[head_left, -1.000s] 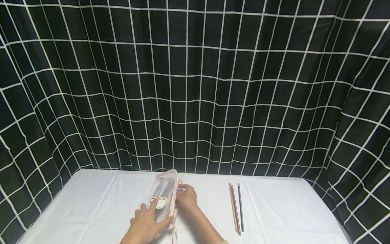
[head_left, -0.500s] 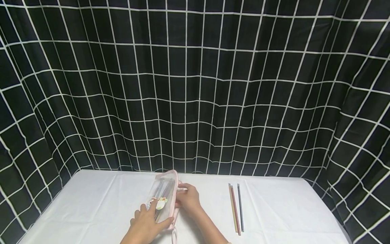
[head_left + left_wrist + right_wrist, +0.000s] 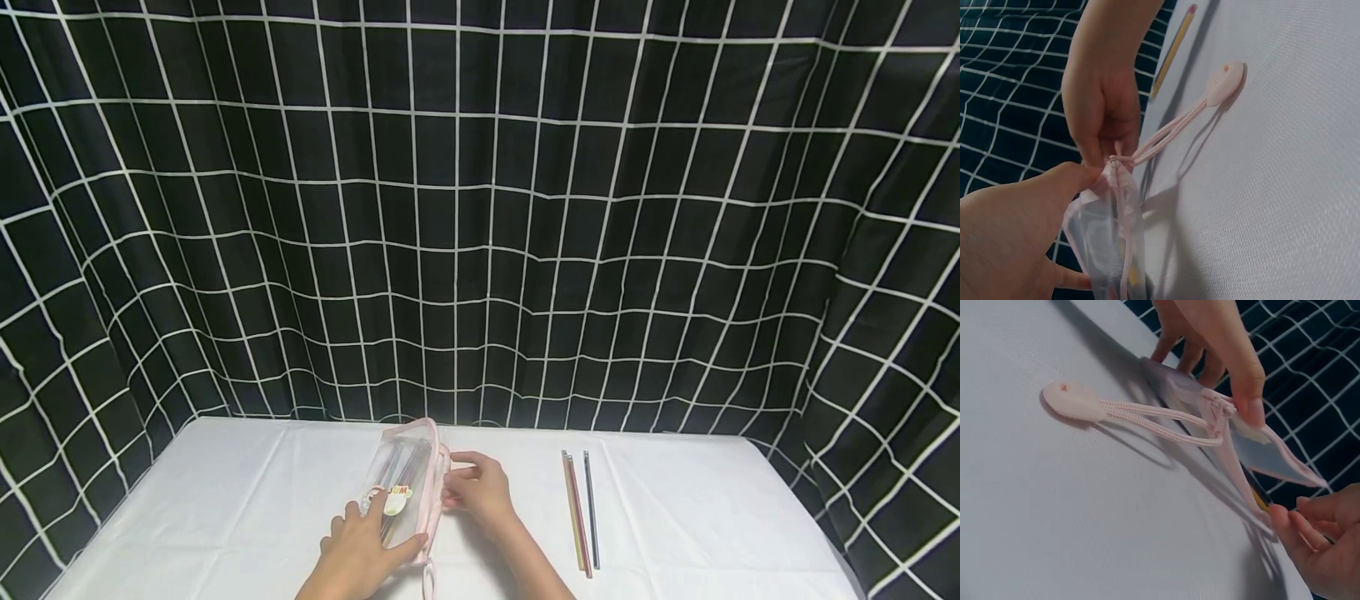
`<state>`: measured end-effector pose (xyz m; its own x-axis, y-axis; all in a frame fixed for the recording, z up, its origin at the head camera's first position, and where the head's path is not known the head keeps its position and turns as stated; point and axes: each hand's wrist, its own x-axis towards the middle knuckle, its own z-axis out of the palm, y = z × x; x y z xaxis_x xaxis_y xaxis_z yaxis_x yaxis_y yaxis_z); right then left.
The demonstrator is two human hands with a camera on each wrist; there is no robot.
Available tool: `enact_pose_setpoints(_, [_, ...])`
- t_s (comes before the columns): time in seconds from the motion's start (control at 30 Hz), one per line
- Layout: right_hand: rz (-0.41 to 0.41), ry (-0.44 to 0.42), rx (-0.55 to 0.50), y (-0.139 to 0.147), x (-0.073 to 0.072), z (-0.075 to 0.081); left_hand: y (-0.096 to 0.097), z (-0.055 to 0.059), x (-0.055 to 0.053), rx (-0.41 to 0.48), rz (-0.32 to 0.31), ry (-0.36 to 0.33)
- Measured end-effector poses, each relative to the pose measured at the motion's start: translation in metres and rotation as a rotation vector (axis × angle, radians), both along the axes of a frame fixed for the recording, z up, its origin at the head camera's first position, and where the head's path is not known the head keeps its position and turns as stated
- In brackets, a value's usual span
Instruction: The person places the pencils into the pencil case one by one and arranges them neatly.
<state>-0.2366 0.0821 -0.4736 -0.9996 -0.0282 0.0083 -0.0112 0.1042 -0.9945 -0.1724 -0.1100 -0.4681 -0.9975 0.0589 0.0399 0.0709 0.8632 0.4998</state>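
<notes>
A clear pencil case [image 3: 420, 475] with pink edging and a printed label lies tilted on the table, several pencils showing through its side. My left hand [image 3: 351, 546] grips its near end, thumb by the zipper end and fingers along the clear side. My right hand [image 3: 480, 496] pinches the edge of the opening on the case's right side; in the right wrist view, the fingertips [image 3: 1282, 519] meet at that edge. The mouth stands parted there, with a bit of yellow pencil inside. From the zipper end, a pink cord loop [image 3: 1160, 419] with an oval tag [image 3: 1072, 401] trails over the table.
To the right of the case, three pencils lie side by side: a yellow one [image 3: 573, 517], a red one [image 3: 581, 525] and a dark one [image 3: 592, 512]. A white cloth [image 3: 697, 517] covers the table. Behind it hangs a black curtain [image 3: 480, 208] with a white grid.
My right hand has moved slightly to the right, drawing the case's right edge outward so the opening is wider. My left hand has stayed in place on the case.
</notes>
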Motion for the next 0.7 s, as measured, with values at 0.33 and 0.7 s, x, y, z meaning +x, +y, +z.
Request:
enact_pose_setpoints(0.33, [-0.027,0.042,0.063,0.016,0.007,0.001,0.001,0.000,0.000,0.008,-0.003,0.011])
enact_pose_setpoints(0.7, [-0.068,0.093,0.096,0.032,0.011,0.004,0.001,-0.001,-0.001,0.004,0.005,-0.006])
